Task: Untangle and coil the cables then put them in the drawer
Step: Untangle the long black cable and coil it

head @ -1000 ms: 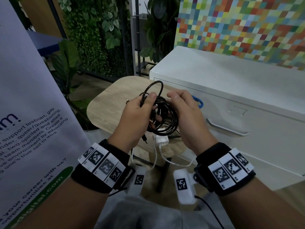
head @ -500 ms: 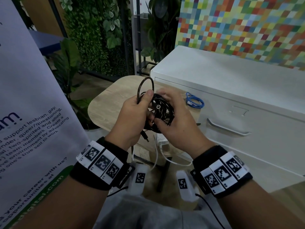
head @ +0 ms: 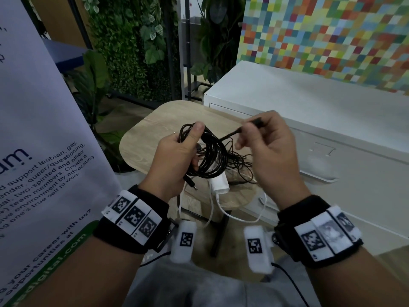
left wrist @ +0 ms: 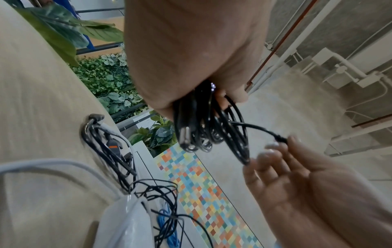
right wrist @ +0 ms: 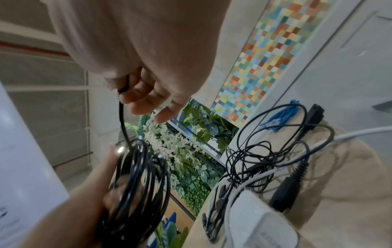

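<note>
- While the left hand (head: 174, 158) gripped the black cable coil (head: 210, 156) above the wooden table's (head: 146, 142) near edge, fingers curled round it.
- Right hand (head: 270, 151) pinched the coil's free end (head: 256, 122).

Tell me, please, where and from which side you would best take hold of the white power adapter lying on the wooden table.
Grip the white power adapter across its blocky body, coming from above at the near table edge. Its flat sides look easy to pinch, while thin black cables lie tangled beside it and its white cord hangs off the edge, so pulling the cord would probably drag the tangle.
</note>
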